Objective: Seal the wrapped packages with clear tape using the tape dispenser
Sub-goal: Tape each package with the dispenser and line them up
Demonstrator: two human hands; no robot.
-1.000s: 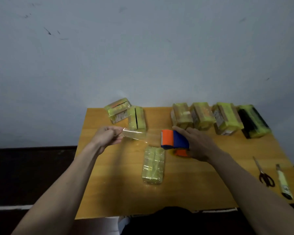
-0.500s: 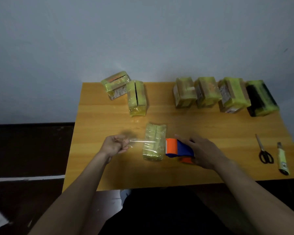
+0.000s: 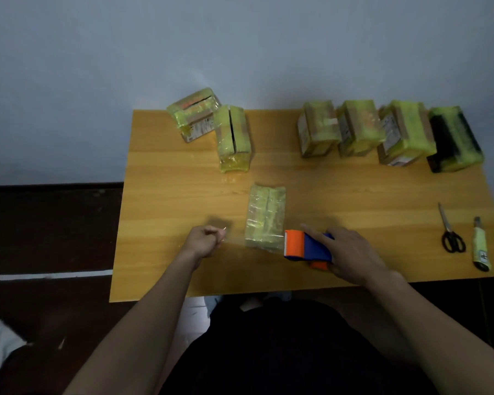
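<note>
The left hand point(image 3: 204, 242) is pinching the free end of the clear tape point(image 3: 234, 243) with curled fingers, while the right hand point(image 3: 351, 255) is gripping the orange and blue tape dispenser point(image 3: 307, 246), forefinger lying along its top. The tape is stretching between them across the near end of the wrapped package point(image 3: 264, 216), which is lying flat mid-counter point(image 3: 160, 195). Bare wood is showing around it, with the front edge just behind both hands, and scissors point(image 3: 451, 235) sitting well off to the right.

place: plain packing room | signs: bare wall point(image 3: 240, 47), wooden table point(image 3: 354, 189), scissors point(image 3: 451, 235)
</note>
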